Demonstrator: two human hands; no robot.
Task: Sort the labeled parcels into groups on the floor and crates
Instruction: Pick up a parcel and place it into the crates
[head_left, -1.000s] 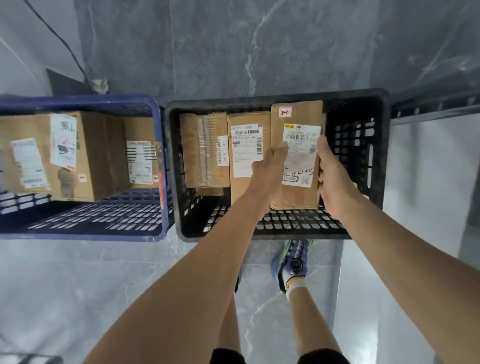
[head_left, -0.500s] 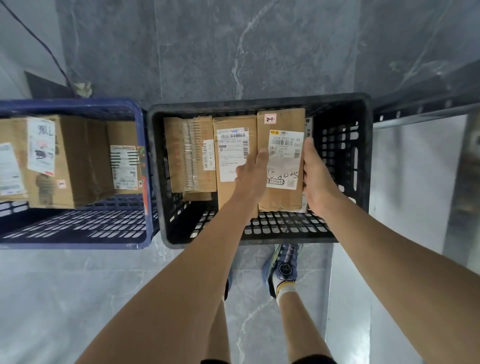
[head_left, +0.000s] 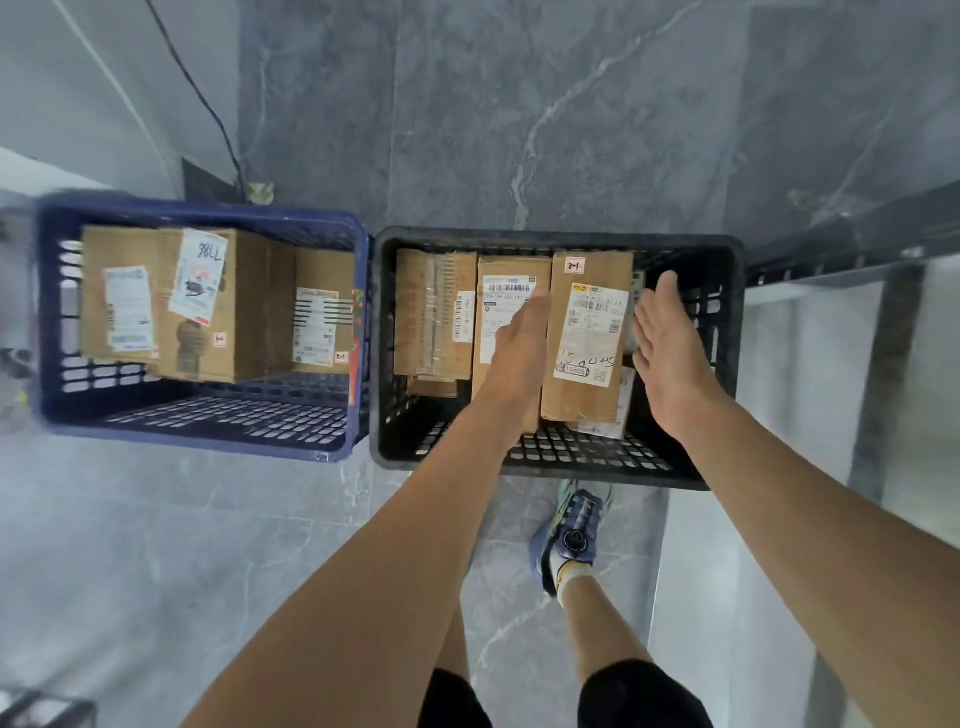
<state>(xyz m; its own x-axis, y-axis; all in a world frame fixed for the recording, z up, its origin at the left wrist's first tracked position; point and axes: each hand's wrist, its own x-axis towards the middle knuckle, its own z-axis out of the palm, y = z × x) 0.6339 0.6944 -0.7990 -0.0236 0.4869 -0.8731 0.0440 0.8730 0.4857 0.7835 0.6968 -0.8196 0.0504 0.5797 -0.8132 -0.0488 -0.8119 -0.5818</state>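
From my remote seat: the parcel w/ the "2-1" tag (head_left: 587, 332) stands upright in the black crate (head_left: 722, 322), rightmost of three cardboard pkgs in a row along the far wall. Mid parcel (head_left: 511, 283) touches its L side, taped parcel (head_left: 431, 312) is next over. Another pkg (head_left: 610, 425) is partly hidden behind the tagged one, can't tell what.

L hand (head_left: 519, 348) lies flat, fingers straight, over the front of the mid parcel, right along the seam w/ the tagged one; it grips nothing. R hand (head_left: 670, 353) is spread flat, fingers straight and together, palm facing the tagged parcel's R side, just beside it. Can't tell if the thumb brushes the cardboard.

Blue crate (head_left: 208, 210) sits touching the black one on the L, w/ a big box (head_left: 156, 301) and a smaller box (head_left: 322, 322) upright inside. Both crates are on the grey marble floor (head_left: 519, 130). My shoe (head_left: 569, 540) is near the black crate's front edge; a cable (head_left: 202, 98) runs behind the blue crate.
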